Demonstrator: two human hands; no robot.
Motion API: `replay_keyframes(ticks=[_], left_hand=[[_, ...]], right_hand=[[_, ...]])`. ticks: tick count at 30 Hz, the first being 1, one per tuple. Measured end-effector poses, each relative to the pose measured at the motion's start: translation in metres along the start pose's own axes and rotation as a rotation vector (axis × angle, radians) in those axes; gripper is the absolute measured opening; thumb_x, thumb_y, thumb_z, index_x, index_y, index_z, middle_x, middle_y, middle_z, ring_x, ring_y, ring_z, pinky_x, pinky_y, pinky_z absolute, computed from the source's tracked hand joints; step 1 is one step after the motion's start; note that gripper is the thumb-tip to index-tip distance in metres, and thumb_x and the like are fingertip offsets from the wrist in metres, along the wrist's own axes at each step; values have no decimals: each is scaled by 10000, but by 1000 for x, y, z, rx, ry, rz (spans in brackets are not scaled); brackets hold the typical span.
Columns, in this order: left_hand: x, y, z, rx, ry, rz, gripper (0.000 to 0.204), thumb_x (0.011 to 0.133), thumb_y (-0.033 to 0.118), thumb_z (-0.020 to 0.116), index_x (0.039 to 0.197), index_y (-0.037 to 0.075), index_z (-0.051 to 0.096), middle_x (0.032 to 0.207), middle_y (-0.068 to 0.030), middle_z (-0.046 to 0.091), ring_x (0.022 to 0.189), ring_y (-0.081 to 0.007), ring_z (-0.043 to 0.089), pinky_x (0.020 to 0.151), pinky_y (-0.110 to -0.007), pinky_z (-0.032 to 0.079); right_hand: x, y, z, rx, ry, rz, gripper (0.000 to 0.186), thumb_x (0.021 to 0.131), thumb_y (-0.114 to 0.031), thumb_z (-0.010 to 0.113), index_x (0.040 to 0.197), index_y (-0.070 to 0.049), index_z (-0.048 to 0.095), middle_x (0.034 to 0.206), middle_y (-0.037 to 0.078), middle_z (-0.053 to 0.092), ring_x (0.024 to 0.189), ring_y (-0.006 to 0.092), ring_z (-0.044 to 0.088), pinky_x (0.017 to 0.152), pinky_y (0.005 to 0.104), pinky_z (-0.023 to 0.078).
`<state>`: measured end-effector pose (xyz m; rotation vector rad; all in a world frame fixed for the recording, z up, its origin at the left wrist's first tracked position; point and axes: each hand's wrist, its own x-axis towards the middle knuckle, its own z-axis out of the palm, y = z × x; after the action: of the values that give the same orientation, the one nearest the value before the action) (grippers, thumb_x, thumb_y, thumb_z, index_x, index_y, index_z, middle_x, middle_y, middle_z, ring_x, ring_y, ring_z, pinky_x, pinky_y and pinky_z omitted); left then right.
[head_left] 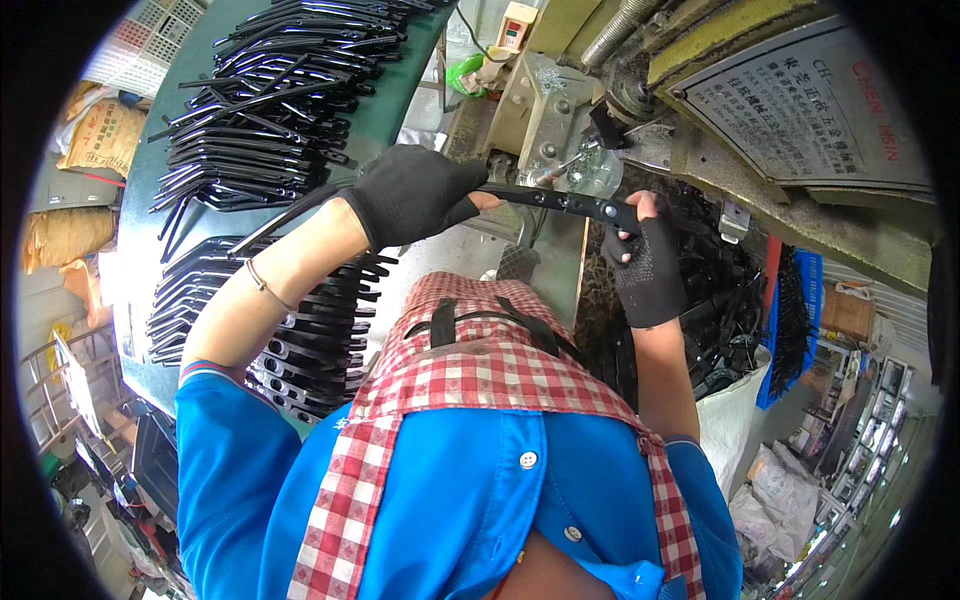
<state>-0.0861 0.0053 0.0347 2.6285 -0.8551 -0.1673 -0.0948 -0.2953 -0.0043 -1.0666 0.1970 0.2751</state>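
In front of the machine I hold a long black metal bar [548,198] with holes and a rivet, roughly level. My left hand [415,195], in a black fingerless glove, is closed around its middle, and the bar's thin tail passes behind my wrist. At the other end my right hand [648,262], gloved alike, grips the flat riveted part, thumb on top. To the left, a heap of bent black rods [265,125] lies on a green table [412,95]. Nearer me on that table is a row of black bars with holed ends [310,345], partly covered by my left arm.
A greasy machine [545,110] with a metal nameplate [790,110] stands close ahead and to the right. Below it at right lies a pile of black parts [715,340] beside a white sack [730,430]. A blue crate [808,300] and a red upright post [772,285] are farther right.
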Motion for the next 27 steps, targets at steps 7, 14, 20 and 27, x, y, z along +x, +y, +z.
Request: replay_keyframes(ticks=[7,14,20,27], left_hand=[[5,-8,-3,180,105,55,364,915,434,532,835,80,569,532,-119,559,511,-320,595,474,-415,444],[5,-8,-1,-13,-38,10,339,922,415,525,879,84,588,607,-158,584,600,-375,602,563,-474,453],[26,-14,-4,27,14,59,331,931,400,518,908,73,559,586,-164,574,581,-383,596,548,-478,452],[56,-22,-12,118,88,142,361,941,415,502,897,64,578,561,-166,564,554,-375,588,532,-460,438]], right_hand=[[-3,16,27,113,86,181,282,996,-374,434,917,-122,533,591,-21,422,394,63,320,411,218,255],[3,21,31,-100,174,-97,216,922,-270,588,798,-123,492,646,-39,437,467,46,370,423,206,282],[19,19,14,-83,137,-124,232,902,-234,622,770,-123,468,665,-42,435,548,40,402,448,193,287],[33,7,12,4,52,-155,212,942,-313,556,921,-105,515,654,-14,453,452,66,339,481,213,266]])
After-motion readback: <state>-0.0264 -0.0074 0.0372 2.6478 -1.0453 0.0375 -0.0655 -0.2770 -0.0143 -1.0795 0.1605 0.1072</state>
